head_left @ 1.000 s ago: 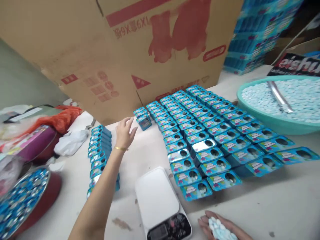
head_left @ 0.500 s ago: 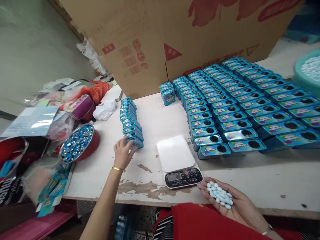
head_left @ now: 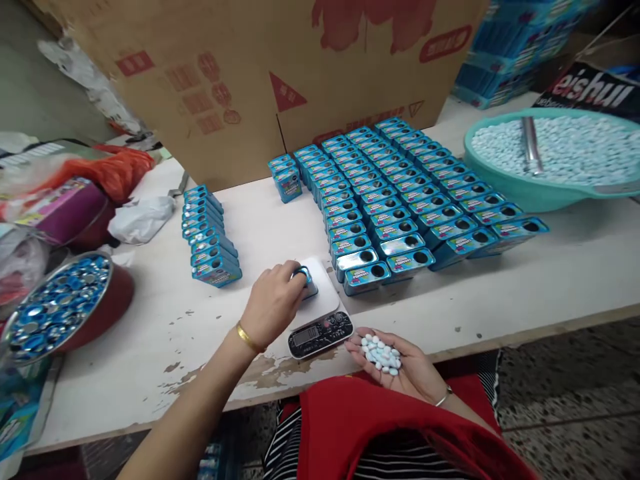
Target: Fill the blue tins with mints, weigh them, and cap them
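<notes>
A person sits at a worn white table [head_left: 500, 293], seen from above through a head-worn camera. The left hand [head_left: 273, 303], with a gold bangle at the wrist, is curled around a small blue tin [head_left: 306, 280] and holds it on the white platform of a kitchen scale [head_left: 320, 313] at the table's near edge. The right hand [head_left: 395, 363] lies palm up and cupped just beside the scale's display, cradling a small heap of pale blue candies [head_left: 381, 352].

Beyond the scale, many matching blue tins [head_left: 400, 193] stand in tidy rows, their round openings facing up. A shorter line of tins [head_left: 207, 230] runs to the left. At the far right a teal basin [head_left: 530, 190] is full of the same candies, with a metal scoop [head_left: 530, 143] lying in it. A red bowl of blue lids [head_left: 60, 307] sits at the left edge. A large cardboard box [head_left: 240, 73] stands behind.
</notes>
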Motion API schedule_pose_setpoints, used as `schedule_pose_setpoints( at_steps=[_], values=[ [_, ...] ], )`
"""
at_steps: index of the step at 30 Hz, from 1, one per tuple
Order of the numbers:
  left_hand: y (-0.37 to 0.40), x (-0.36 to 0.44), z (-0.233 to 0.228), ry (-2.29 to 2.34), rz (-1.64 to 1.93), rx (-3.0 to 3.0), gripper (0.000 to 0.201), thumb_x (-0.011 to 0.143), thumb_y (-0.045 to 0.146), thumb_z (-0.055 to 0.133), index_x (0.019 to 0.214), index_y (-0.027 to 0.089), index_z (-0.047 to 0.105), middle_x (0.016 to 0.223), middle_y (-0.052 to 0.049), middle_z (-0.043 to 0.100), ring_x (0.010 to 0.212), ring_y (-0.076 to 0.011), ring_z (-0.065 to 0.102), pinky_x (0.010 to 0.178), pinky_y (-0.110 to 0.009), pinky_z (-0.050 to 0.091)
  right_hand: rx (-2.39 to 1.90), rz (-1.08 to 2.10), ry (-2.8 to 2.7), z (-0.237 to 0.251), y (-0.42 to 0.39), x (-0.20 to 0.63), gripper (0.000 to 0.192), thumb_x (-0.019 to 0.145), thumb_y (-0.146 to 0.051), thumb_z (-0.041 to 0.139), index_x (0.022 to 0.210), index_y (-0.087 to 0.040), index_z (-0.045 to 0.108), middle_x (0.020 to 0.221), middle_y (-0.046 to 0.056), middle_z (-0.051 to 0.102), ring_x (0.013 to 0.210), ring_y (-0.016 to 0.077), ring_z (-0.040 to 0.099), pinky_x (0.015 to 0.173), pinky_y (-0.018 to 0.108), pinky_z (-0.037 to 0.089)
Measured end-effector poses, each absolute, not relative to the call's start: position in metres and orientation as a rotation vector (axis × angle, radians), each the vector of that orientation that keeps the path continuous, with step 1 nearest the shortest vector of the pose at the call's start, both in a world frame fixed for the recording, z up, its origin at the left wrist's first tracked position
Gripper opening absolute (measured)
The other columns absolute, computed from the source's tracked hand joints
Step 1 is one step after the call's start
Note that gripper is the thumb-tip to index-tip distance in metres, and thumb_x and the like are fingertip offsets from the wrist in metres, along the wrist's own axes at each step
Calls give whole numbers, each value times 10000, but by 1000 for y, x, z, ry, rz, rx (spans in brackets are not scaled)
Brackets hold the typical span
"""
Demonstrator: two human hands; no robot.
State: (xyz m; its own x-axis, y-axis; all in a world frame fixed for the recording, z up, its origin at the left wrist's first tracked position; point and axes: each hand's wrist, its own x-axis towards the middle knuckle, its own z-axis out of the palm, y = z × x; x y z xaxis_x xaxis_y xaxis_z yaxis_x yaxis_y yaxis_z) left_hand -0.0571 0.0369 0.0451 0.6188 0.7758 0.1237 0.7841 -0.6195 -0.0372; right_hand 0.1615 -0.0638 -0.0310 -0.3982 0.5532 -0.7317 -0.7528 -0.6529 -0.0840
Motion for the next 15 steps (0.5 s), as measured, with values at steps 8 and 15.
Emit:
schedule_pose_setpoints(
  at_steps=[8,15],
  values=[
    [51,-66,54,-1423,-452,-2808,286,864,424,555,974,160,561,1079,-100,613,968,-216,579,815,-363,479,-966,2067,347,-30,-59,167,257,886,-119,440,918,-65,690,893,148,737,908,207,703,823,310,568],
    [29,-125,63,-1869,-951,-2410,151,859,301,579,964,193,593,885,-23,636,784,-136,590,749,-289,487,-938,2080,322,-39,-56,174,211,858,-120,495,936,-74,686,938,150,733,948,216,693,861,315,557]
  ],
)
